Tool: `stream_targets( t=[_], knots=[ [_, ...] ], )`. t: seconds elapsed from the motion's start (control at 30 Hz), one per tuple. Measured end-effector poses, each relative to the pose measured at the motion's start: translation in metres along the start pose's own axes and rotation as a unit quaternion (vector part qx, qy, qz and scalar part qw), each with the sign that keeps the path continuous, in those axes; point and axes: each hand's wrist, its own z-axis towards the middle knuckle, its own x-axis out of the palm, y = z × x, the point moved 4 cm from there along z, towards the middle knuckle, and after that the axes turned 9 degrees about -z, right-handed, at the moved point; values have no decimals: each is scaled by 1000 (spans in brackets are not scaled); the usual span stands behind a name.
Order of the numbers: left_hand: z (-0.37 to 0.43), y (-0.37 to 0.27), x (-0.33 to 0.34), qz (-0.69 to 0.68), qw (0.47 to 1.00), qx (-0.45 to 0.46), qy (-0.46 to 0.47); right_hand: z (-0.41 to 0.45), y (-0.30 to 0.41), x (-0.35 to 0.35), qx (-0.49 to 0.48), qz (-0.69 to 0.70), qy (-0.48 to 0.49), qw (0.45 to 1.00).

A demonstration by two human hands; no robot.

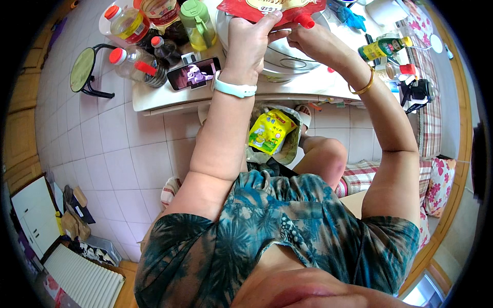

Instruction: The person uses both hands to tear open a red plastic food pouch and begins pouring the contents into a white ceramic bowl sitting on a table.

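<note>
A red pouch (265, 9) with a red spout cap (305, 21) is at the top of the view, cut off by the frame edge. My left hand (250, 44) grips its near edge, thumb on top. Close under the cap, my right hand (316, 44) has its fingers curled; whether they grip the pouch is hidden. Both hands are above a large round metal basin (289, 57) on the table, with a whitish surface partly visible inside. A pale watch is on my left wrist, a gold-coloured bangle on my right.
On the white table (161, 98), a phone (194, 73), a green-lidded oil jug (197, 25) and several bottles stand left. A green bottle (385, 48) and blue gloves (351, 17) are right. Below, a bag (290, 148) holds a yellow packet (271, 131). A stool (83, 69) stands left.
</note>
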Motion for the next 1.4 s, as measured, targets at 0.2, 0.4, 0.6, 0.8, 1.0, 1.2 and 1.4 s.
stream_targets(
  t=[0.2,0.4,0.6,0.8,1.0,1.2,1.4],
  knots=[
    [-1,0,2,-6,1000,9,-9,-4,0,-9,-38,45,-12,998],
    [-1,-1,2,-2,1000,11,-8,-10,-12,-10,-33,41,-33,998],
    [-2,-5,1,20,1000,3,-20,-17,-18,-13,-54,116,-89,988],
    [-3,-4,0,18,999,-1,-38,-19,-13,-14,-55,63,-92,992],
    [-3,-4,2,18,999,0,-35,-18,-16,-21,-51,63,-83,993],
    [-4,-6,3,22,999,-9,-40,-20,-16,-22,-78,71,-101,989],
    [-6,-6,6,16,999,-6,-32,-19,-12,-27,-62,19,-69,995]
  ],
)
